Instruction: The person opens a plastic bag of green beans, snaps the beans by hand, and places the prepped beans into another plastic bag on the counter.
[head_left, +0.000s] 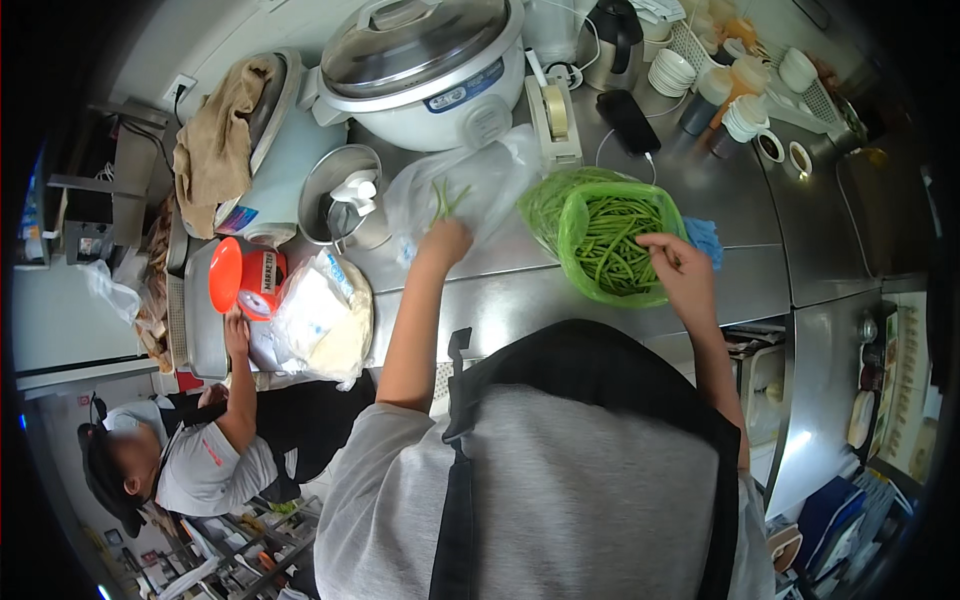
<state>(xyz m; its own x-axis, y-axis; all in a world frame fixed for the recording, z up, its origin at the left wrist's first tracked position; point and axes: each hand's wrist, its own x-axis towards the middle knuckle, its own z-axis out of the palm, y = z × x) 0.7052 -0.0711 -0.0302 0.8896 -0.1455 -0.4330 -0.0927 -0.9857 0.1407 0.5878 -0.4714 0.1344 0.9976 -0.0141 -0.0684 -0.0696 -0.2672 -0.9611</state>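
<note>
My left hand (446, 244) is closed on a few green beans (448, 196), whose ends stick out past the fingers. It is over the near side of a clear plastic bag (491, 176) lying on the steel counter (480, 300). To the right stands a translucent green plastic bag (574, 262), its mouth folded outward, full of long green beans (615, 240). My right hand (681, 274) is at this bag's right side, fingertips over the beans near the rim. Its fingers are bent; whether they pinch anything is hidden.
Behind are a large rice cooker (420, 82), a tape dispenser (555, 124) and a phone (628, 120) on a cable. At left, a co-worker's hand (237, 334) reaches to a red scale (259, 281) beside a bagged white item (322, 315). Sauce bottles (705, 97) stand back right.
</note>
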